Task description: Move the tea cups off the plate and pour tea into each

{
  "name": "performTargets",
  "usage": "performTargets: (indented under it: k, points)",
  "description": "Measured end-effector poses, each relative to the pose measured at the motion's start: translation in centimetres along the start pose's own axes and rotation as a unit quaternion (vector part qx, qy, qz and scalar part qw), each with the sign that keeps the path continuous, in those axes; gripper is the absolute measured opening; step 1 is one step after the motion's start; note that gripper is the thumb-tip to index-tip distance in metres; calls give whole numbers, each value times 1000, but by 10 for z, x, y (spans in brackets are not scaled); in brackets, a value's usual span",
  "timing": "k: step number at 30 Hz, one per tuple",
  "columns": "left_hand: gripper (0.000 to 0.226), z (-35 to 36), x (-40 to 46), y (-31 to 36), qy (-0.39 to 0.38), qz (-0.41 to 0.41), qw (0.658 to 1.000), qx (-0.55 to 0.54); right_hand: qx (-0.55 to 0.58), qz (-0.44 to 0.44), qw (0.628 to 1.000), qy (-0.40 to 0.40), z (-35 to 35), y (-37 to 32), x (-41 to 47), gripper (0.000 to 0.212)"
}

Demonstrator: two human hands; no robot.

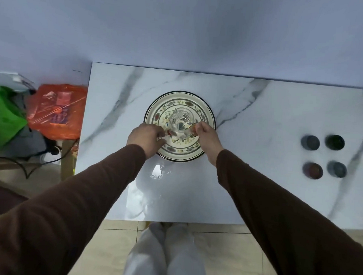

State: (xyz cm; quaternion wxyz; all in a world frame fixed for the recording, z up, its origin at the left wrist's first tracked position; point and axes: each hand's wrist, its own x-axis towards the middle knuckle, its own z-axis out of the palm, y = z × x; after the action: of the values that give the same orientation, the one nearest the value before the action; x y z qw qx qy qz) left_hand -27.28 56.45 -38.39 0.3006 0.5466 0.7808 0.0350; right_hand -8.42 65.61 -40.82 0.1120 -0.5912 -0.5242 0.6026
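Note:
A clear glass teapot (180, 121) stands in the middle of a round flower-patterned plate (175, 152) on the marble table. My left hand (144, 135) is at the teapot's left side with its fingers bunched against the glass. On the teapot's right side, my right hand (207, 134) has its fingers curled around the handle area. Four small dark tea cups stand off the plate at the table's right end, in a square: a grey cup (310, 142), a dark green cup (335, 142), a reddish cup (312, 170) and a blue-grey cup (337, 169).
The white marble table (257, 194) runs against the wall, with its front edge near my legs. An orange plastic bag (57, 111) and a green bag (3, 115) sit on the floor left of the table, with cables beside them.

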Motion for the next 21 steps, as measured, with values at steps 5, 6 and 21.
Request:
performTargets:
  k: [5,6,21]
  points:
    - [24,6,9,-3,-7,3,1000,-7,-3,4,1000,-4,0,5,14,28]
    - [24,7,10,-2,-8,5,1000,-8,-3,6,1000,-9,-1,7,16,29]
    - [27,-7,-6,22,-34,-24,999,-14,-244,-43,969,-6,-17,3,-5,44]
